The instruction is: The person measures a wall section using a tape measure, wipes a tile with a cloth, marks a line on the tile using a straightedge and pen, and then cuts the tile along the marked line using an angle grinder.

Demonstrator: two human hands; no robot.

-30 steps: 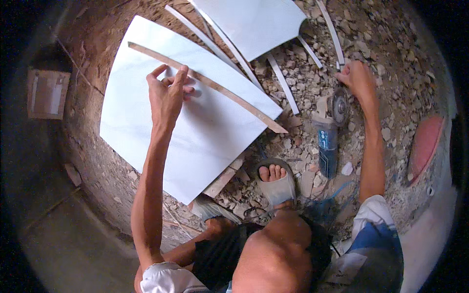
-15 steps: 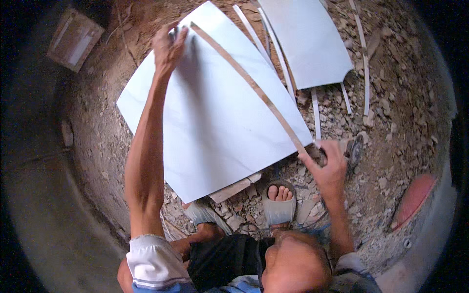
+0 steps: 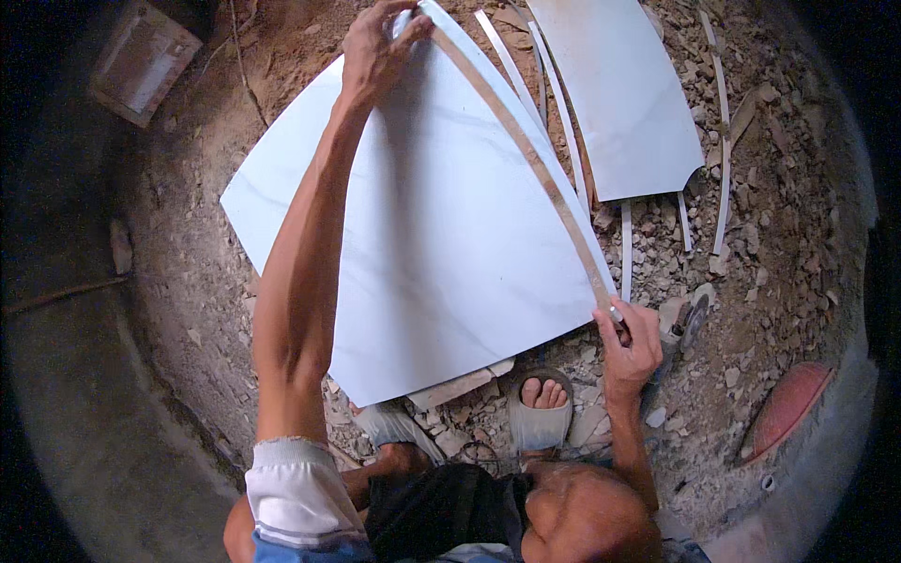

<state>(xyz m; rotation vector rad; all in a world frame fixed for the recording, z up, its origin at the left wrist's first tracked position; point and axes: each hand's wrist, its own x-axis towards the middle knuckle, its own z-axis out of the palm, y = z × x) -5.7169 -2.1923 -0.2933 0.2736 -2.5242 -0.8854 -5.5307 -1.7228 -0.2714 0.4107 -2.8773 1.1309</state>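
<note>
A large white tile (image 3: 450, 244) with faint grey veins lies over the rubble in front of me. Along its right edge runs a long, flat brown strip (image 3: 535, 164), like a worn straightedge. My left hand (image 3: 375, 52) is at the tile's far corner, its fingers closed on the strip's far end, where something pale and shiny partly shows. At the near right corner, my right hand (image 3: 631, 352) pinches a small silvery piece (image 3: 616, 315) against the strip's near end; its kind is mostly hidden by the fingers.
Another white tile (image 3: 624, 103) with a notched corner lies at the far right, among narrow white offcuts (image 3: 721, 141). An angle grinder (image 3: 690, 319) rests right of my hand. A box (image 3: 145, 61) stands far left, and a red rounded object (image 3: 786, 408) by the right wall. My sandalled feet (image 3: 542, 403) are close to the tile.
Both hands and the brown strip have shifted right, onto the tile's right edge. My left hand has also moved farther away, my right hand slightly nearer to me.
</note>
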